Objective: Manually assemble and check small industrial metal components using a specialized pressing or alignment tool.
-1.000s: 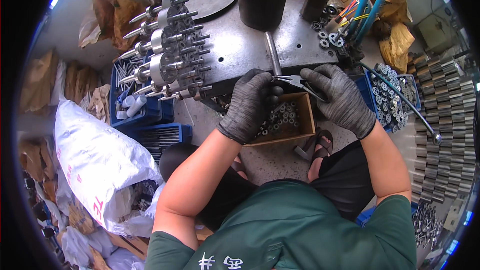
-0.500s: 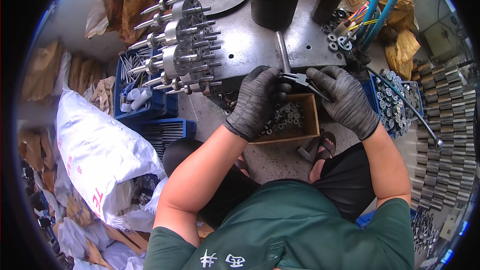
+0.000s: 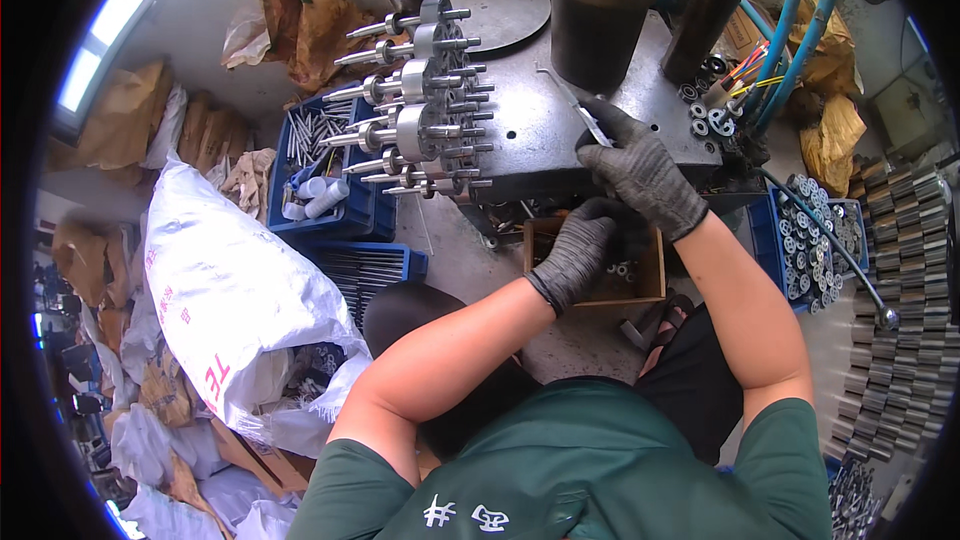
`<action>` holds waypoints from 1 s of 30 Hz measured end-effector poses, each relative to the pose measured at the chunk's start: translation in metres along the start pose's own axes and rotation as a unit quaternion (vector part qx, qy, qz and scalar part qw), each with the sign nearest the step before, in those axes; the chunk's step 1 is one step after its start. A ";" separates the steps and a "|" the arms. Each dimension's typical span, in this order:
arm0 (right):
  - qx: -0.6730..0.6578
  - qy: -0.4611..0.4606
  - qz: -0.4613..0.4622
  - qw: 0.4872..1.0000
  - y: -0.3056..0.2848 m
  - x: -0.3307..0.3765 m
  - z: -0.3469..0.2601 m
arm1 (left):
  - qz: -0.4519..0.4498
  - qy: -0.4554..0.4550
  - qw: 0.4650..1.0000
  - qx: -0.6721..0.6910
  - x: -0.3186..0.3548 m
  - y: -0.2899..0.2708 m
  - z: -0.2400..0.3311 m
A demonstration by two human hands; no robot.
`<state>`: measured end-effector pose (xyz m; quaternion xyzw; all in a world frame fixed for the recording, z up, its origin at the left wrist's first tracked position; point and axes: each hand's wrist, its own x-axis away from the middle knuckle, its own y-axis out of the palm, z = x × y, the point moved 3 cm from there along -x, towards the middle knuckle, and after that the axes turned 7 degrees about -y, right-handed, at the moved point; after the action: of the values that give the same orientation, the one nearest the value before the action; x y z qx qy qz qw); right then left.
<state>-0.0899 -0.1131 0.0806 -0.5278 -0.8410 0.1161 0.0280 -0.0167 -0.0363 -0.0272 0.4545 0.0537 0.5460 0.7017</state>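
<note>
My right hand (image 3: 645,175), in a grey knitted glove, is closed around slim metal pliers (image 3: 590,126) above the steel plate (image 3: 520,105). Their thin end points up and to the left; the rest is hidden by the glove. My left hand (image 3: 583,252), gloved the same way, is lower down, over the wooden box (image 3: 636,298) of small metal rings (image 3: 623,270). Its fingers are dark and partly hidden, so what they hold, if anything, does not show. Several metal shafts with thick round discs (image 3: 412,130) lie along the plate's left edge.
A thick dark column (image 3: 605,25) stands on the plate. Blue bins of shafts (image 3: 318,140) and a white sack (image 3: 240,290) are at left. At right are a blue bin of round parts (image 3: 805,240), a ball-ended lever (image 3: 830,250) and stacked metal cylinders (image 3: 900,310).
My hands were level, both at the pliers; now the left has dropped to the wooden box and the right holds the pliers alone. The rod seen on the plate no longer shows. The view has shifted.
</note>
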 end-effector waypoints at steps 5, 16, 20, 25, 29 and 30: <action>0.015 -0.018 0.014 1.000 0.032 -0.041 0.010 | 0.039 -0.044 0.996 -0.066 -0.003 -0.009 -0.027; -0.050 0.025 -0.008 0.998 0.051 -0.072 -0.003 | 0.094 -0.074 0.982 -0.143 0.004 -0.012 -0.022; -0.046 0.045 -0.038 0.997 0.048 -0.080 0.002 | 0.077 -0.069 0.982 -0.160 -0.007 -0.025 -0.032; -0.051 0.053 -0.045 0.996 0.040 -0.080 0.000 | 0.087 -0.077 0.983 -0.145 -0.008 -0.024 -0.037; -0.015 0.039 -0.053 0.998 0.037 -0.078 -0.012 | 0.101 -0.053 0.984 -0.135 -0.010 -0.028 -0.041; -0.004 0.036 -0.053 0.998 0.036 -0.077 -0.013 | 0.101 -0.054 0.984 -0.135 -0.011 -0.028 -0.041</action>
<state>-0.0222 -0.1648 0.0914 -0.4861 -0.8668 0.0918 0.0618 -0.0243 -0.0210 -0.0756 0.3879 -0.1046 0.5909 0.6996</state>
